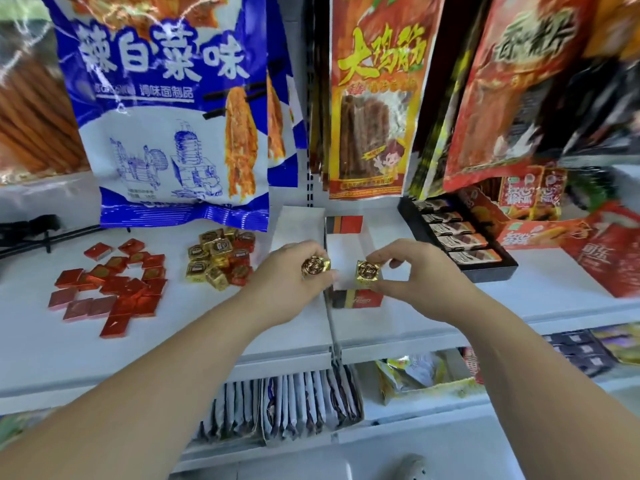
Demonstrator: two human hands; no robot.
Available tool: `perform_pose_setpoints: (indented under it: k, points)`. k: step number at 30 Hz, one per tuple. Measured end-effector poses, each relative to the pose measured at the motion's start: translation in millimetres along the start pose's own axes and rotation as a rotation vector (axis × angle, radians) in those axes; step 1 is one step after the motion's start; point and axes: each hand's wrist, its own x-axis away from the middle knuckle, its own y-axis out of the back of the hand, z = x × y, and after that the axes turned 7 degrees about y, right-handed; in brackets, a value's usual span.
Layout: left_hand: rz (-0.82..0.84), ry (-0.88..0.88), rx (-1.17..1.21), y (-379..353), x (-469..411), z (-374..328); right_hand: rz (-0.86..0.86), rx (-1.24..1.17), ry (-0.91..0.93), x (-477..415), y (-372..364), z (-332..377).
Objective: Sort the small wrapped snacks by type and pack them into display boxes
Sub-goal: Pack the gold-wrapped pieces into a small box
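White shelf (69, 351) spans full width, seam near middle. Slotted upright (309, 98) rises behind it against pale back panel. Blue bag (166, 116) hangs left of upright; orange bag (374, 98) and red bags (502, 98) hang right, far right blurred. Lower shelf (433, 410) holds upright white packets (294, 407) and yellow bags (408, 375). Light bright, even.

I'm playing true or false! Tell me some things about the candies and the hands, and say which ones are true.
1. The left hand pinches a gold snack. True.
2. The right hand holds nothing. False: it pinches a gold cube.
3. The flat red squares lie on the white shelf, left of both hands. True.
4. The black box has nothing in it. False: dark wrapped bars sit inside in a row.
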Motion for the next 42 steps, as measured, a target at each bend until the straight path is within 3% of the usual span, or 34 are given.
perform_pose_setpoints:
  k: [6, 10, 14, 18, 22, 26, 30, 36, 42]
  points:
    - [0.096, -0.01, -0.197, -21, -13, -21, 0.024, 0.007, -0.033, 11, 12, -29]
    - [0.168, 0.007, -0.182, -24, -21, -21, 0.014, -0.011, -0.017, 10, 10, -38]
    - [0.194, -0.096, -0.282, -23, -28, -13, -0.004, -0.022, 0.011, 6, 6, -39]
    - [0.099, -0.171, -0.299, -24, -33, -5, -0.07, -0.028, 0.026, 0, -4, -34]
    - [0.039, -0.07, -0.26, -26, -38, -5, -0.072, 0.022, 0.049, -8, -14, -27]
    - [0.272, 0.085, -0.3, -18, -52, -13, -0.052, 0.018, 0.0, -13, -11, -28]
    - [0.442, 0.096, -0.402, -15, -59, -23, 0.002, -0.001, -0.056, -19, -8, -25]
    - [0.542, 0.122, -0.401, -11, -60, -22, 0.13, 0.026, -0.084, -26, -11, -17]
    - [0.541, 0.119, -0.35, -5, -41, -9, 0.191, 0.066, -0.135, -29, -13, -23]
